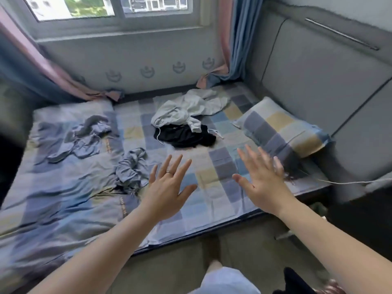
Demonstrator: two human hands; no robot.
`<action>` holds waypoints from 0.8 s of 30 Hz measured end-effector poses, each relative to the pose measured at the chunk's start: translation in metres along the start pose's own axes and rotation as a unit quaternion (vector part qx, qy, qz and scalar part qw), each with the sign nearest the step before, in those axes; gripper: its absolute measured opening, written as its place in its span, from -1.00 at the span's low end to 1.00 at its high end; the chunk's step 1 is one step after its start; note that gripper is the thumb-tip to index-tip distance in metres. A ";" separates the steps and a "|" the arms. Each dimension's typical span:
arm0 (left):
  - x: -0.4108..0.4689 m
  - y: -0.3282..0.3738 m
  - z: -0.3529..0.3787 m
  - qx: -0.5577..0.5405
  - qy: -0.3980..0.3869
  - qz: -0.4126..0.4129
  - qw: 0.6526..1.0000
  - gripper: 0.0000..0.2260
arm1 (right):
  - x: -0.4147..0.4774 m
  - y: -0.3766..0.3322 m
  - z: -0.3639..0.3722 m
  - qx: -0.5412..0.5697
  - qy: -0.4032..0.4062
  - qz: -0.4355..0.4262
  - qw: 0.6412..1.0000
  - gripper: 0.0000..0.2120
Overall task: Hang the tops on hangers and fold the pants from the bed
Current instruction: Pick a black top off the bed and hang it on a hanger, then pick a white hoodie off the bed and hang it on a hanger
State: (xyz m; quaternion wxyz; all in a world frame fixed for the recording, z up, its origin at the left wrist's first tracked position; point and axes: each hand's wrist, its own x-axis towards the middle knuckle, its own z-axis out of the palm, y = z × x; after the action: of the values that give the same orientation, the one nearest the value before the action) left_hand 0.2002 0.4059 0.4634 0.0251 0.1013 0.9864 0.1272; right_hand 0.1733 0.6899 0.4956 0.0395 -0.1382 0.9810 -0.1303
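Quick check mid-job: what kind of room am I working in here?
Most likely a bedroom: a blue-and-yellow checked bed sheet, a matching checked pillow by a grey padded headboard, and a crumpled white hooded top lying on the sheet.

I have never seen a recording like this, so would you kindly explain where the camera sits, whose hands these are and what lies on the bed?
There is no machine here. The single picture comes from a camera worn on a person's head, looking forward and down. The bare arms are that person's own. The left hand and right hand are spread open over the bed and hold nothing. On the checked sheet a pale hooded garment lies partly over a black garment. A nearer blue-grey garment and a farther blue-grey garment lie crumpled to the left, and a pillow lies to the right.
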 end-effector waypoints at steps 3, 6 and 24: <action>0.037 -0.015 0.013 -0.006 -0.016 -0.045 0.999 -0.31 | 0.058 0.016 0.014 0.007 -0.021 -0.016 1.000 -0.28; 0.078 -0.020 0.027 -0.021 -0.034 -0.094 0.995 -0.30 | 0.111 0.035 0.025 0.015 -0.055 -0.026 0.998 -0.32; 0.273 -0.033 0.047 -0.030 -0.087 -0.165 0.982 -0.41 | 0.313 0.110 0.046 0.079 -0.104 -0.035 0.991 -0.38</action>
State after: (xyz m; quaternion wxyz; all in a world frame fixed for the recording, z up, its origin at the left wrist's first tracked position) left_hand -0.0700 0.4428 0.4028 0.1349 -0.0534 0.9792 0.1417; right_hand -0.1505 0.6919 0.4087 0.1471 -0.1813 0.9529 -0.1936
